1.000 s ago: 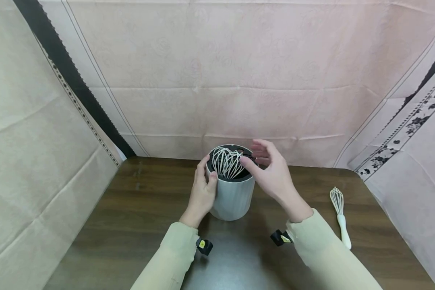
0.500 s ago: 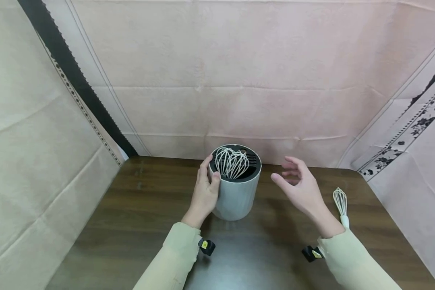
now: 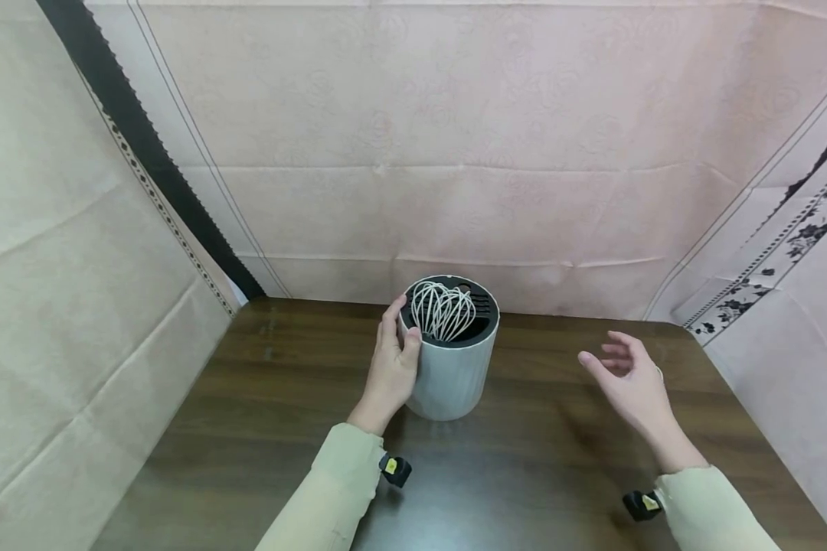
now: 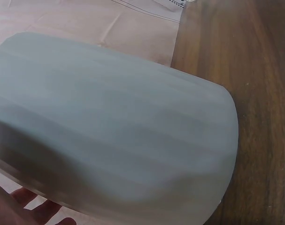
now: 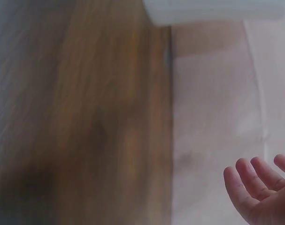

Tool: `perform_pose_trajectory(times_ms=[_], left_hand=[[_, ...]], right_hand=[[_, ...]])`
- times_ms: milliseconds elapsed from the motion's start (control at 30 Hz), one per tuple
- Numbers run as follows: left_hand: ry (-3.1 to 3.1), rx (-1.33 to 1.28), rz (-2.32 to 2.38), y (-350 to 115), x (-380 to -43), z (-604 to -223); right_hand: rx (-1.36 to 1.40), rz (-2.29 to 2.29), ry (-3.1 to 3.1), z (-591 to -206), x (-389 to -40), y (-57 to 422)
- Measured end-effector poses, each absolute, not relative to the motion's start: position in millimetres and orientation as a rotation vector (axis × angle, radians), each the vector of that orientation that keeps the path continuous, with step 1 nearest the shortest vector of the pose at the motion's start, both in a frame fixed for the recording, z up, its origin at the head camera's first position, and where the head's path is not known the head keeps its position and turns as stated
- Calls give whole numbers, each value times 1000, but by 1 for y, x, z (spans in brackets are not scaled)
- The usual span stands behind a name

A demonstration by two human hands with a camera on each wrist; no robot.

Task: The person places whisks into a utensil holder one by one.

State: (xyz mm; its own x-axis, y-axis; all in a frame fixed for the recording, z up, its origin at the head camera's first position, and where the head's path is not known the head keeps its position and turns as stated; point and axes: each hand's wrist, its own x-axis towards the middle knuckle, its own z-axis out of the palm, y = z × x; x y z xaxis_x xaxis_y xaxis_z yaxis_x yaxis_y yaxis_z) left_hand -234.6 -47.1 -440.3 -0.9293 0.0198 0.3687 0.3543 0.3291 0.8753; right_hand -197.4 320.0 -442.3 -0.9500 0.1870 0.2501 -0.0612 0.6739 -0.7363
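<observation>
Plainly, the left hand (image 3: pixel 389 363) curls round the left side of the grey cylindrical utensil holder (image 3: pixel 452 383), thumb toward its near side; the right hand (image 3: pixel 630 383), thumb and fingers spread, holds nothing, well to the right. The holder stands at the far middle of the tabletop (image 3: pixel 524 467). It looks stiff, smooth, perhaps slippery, so a broad side grip suits. The wire whisk (image 3: pixel 443 310) in its black insert (image 3: pixel 484 304) seems light and springy, best pinched by its wires.

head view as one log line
left hand: holds grey cylindrical holder; white wire whisk: in holder's black insert; right hand: empty
</observation>
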Motion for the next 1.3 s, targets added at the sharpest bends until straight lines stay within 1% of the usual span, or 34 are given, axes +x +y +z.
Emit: perform_pose_trajectory(times_ms=[233,433,833,1133,1300], left_hand=[[-2296,-344,-1627,-47,-235,-442],[-2298,-346,-1612,-46,-236,-441],[-2311,-342,-1626,-48,-235,-441],[-2316,-335,-1636,-49,-235,-440],[-2316,-333,-1634,-47,-234,-440]], right_hand=[[-225,1148,-2598,-456,-194,352],[-337,1117,-2591,-464,-191,369],[-524,1175,-2518,-476,-194,382],[-589,1145,-2565,-486,-194,394],[-631,1204,-2623,-491,-193,397]])
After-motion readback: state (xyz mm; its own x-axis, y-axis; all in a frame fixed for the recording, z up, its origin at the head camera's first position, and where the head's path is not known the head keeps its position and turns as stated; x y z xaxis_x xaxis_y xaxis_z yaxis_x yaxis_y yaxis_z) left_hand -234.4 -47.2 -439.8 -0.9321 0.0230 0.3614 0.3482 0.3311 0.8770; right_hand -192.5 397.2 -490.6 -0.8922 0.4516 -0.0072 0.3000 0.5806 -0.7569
